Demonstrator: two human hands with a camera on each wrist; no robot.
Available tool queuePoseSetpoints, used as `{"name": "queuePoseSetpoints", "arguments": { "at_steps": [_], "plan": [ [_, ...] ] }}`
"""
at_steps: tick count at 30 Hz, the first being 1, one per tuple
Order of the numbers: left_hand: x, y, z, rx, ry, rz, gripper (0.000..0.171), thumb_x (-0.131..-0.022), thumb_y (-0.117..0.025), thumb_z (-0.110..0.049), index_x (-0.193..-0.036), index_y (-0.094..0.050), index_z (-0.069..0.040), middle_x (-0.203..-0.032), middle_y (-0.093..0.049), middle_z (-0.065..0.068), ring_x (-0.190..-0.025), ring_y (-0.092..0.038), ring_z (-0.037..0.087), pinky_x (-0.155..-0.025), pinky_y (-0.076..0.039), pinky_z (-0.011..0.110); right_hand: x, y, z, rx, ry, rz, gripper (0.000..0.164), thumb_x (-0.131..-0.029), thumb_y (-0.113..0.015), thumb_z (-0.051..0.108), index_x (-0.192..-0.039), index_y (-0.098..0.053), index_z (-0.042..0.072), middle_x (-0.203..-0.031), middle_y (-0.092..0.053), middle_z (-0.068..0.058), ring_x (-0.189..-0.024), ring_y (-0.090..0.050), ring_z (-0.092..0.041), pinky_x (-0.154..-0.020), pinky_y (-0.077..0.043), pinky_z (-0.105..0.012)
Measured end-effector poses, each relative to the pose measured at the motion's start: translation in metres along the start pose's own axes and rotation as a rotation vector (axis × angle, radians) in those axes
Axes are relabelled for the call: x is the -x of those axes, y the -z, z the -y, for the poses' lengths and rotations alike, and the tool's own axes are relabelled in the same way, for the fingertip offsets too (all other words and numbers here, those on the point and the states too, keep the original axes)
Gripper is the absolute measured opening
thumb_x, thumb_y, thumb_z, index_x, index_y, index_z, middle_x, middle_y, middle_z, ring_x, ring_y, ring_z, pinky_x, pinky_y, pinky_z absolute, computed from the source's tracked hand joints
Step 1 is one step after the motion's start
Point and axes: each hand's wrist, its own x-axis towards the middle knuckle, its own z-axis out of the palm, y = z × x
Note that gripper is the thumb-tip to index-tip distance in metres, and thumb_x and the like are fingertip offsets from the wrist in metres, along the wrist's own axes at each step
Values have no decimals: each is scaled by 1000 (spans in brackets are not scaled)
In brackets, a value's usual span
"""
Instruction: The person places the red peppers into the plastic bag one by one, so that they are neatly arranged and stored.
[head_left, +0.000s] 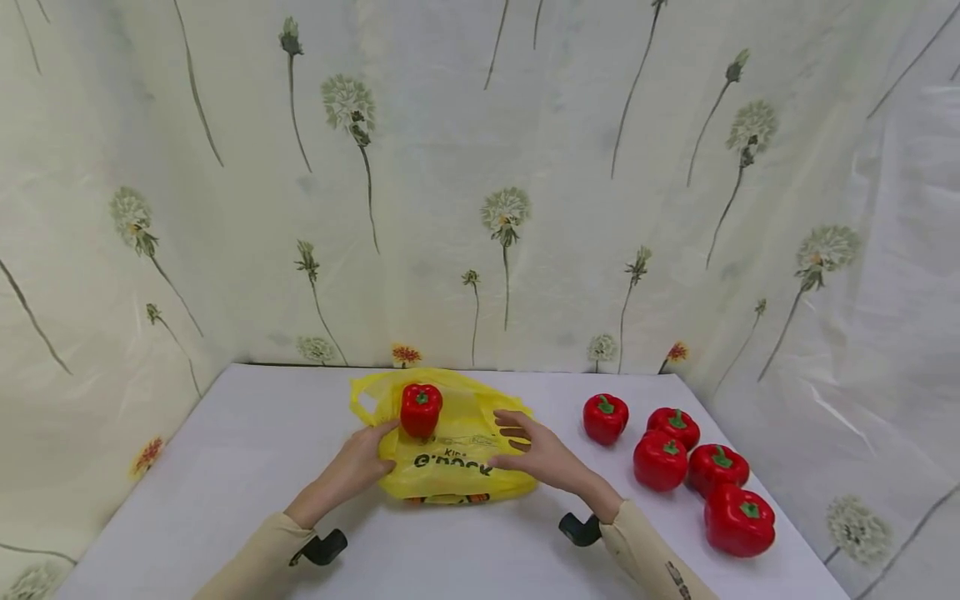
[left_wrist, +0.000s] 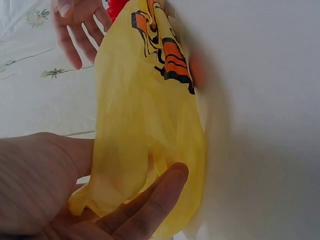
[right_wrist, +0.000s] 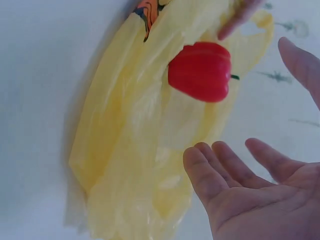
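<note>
A yellow plastic bag [head_left: 450,479] with dark and orange print lies on the table, its handle loop spread at the far left. One red bell pepper [head_left: 421,410] shows at the bag's mouth, stem up; its lower part meets the front panel in the right wrist view. My left hand [head_left: 358,460] grips the left side of the bag, the yellow film passing between its fingers [left_wrist: 150,205]. Over the bag's right part, my right hand [head_left: 546,454] has its fingers spread and holds nothing, a short way from the pepper.
Several more red bell peppers [head_left: 660,461] stand grouped at the table's right side, one of them [head_left: 605,418] a little apart toward the bag. The white table [head_left: 247,467] ends at a curtain [head_left: 420,275] with dandelion print at the back and sides.
</note>
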Motion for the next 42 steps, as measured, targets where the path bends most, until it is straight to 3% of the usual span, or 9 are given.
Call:
{"name": "queuePoseSetpoints", "arguments": {
  "at_steps": [5,21,32,42],
  "plan": [
    [0,1,0,-6,16,3,62,-77,-73,1,-135,-52,3,-134,-56,22,-112,-56,30,-92,-50,47,3,7,-3,-12,-12,-43,78,-80,-76,37,-146,-39,19,-148,-44,-8,-134,-45,-32,-106,-39,-52],
    [0,-2,4,-25,22,10,61,-76,-74,-1,-134,-54,2,-134,-57,21,-111,-56,31,-89,-49,47,4,14,-5,-77,-18,-76,84,-77,-78,41,-147,-37,16,-147,-45,-10,-133,-45,-30,-105,-41,-48],
    [-2,-2,2,-25,26,9,61,-77,-74,-2,-134,-53,2,-134,-57,21,-110,-56,30,-90,-49,47,-2,20,-16,-127,-48,-145,90,-74,-81,40,-148,-32,23,-144,-48,-6,-135,-44,-27,-106,-41,-43],
    [-3,-2,2,-36,13,9,61,-76,-74,0,-133,-53,4,-133,-57,21,-111,-56,32,-93,-48,49,-4,31,-23,-112,-53,-192,80,-81,-77,26,-147,-31,23,-146,-45,-12,-135,-43,-31,-105,-40,-45]
  ]
}}
